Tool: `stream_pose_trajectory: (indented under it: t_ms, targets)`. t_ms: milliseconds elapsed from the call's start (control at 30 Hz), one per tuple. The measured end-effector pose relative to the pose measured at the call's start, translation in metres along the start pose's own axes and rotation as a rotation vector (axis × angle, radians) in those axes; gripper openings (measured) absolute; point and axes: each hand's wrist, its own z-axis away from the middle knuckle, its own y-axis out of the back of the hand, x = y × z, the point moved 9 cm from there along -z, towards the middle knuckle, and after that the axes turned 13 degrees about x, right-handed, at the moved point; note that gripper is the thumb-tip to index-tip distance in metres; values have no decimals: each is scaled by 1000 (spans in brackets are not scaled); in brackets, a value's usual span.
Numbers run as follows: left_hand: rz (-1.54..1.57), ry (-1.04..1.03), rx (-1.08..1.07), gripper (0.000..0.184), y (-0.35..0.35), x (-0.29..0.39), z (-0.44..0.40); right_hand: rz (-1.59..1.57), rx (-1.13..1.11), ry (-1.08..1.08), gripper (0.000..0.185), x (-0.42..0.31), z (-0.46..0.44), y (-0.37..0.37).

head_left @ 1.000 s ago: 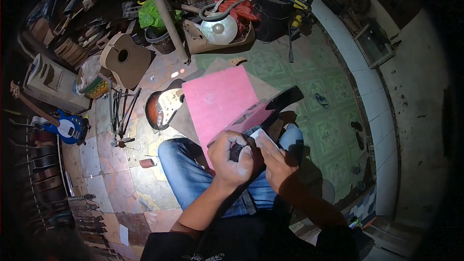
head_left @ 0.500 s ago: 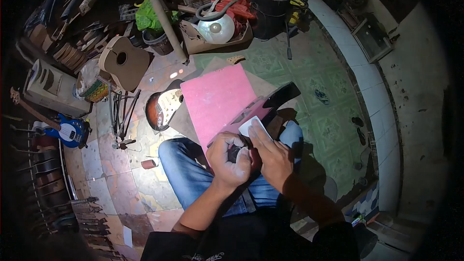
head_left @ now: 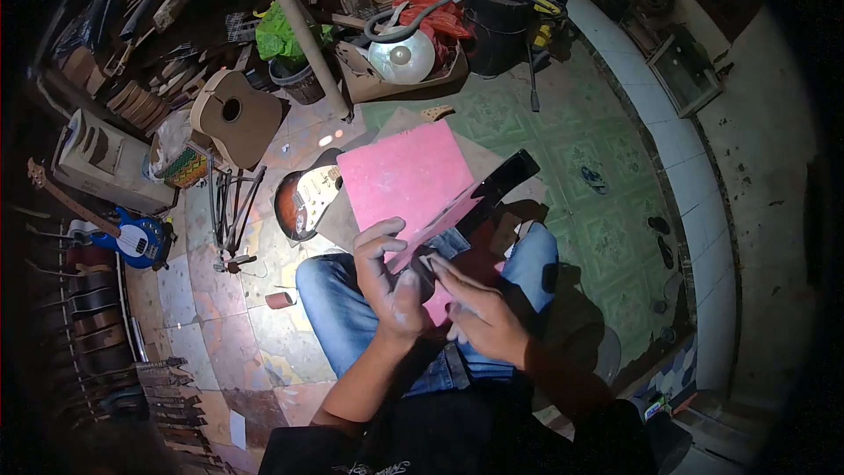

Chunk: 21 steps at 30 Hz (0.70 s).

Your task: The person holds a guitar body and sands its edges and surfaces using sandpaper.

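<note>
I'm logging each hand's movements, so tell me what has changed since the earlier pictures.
The left hand has opened from its fist-like grip, fingers now apart from the thumb. The right hand has drawn back toward the person and leftward; its white pad no longer shows, so I cannot tell whether it was let go. The pink board and sunburst guitar body stayed put.

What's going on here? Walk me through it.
A seated person is handling a dark glossy piece. The left hand curls at its near end, and the right hand has its fingers there too; the exact grip is hard to make out. Beyond lies a pink sheet, with a sunburst guitar body beside it.
</note>
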Motion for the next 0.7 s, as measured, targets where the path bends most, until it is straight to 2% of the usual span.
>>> stream_pose_trajectory:
  t_ms: [33, 67, 100, 233, 300, 367, 433, 500, 567, 633, 700]
  targets:
    - [-2, 3, -3, 48, 0, 0, 2, -286, -136, -398, 58, 9, 14, -13]
    - [38, 48, 11, 52, 1, -3, 4, -336, -232, -403, 59, 2, 18, -16]
    - [74, 94, 25, 56, 4, -6, 7, -344, -232, -410, 59, 9, 21, -18]
    - [63, 67, 20, 60, 3, 0, 9, -143, -101, 34, 64, 4, 1, -12]
    - [115, 72, -3, 62, -5, -3, 14, 406, 83, 188, 64, -9, 2, 3]
    - [161, 85, -36, 63, -11, -3, 18, 176, 76, 248, 65, -13, 6, 2]
    - [106, 24, 41, 59, -8, 2, 14, -282, -128, -240, 67, -2, 14, -6]
    - [88, -6, 38, 55, 0, -1, 18, -315, -146, -366, 65, 29, 15, -10]
    - [72, -39, 36, 52, 1, 0, 18, 413, 166, 348, 60, 2, 9, 12]
    - [67, 56, 0, 51, -4, -2, 21, 413, 217, 340, 56, -2, 11, 14]
    - [109, 26, 42, 46, -4, -2, 20, 436, 197, 299, 56, 0, 3, 21]
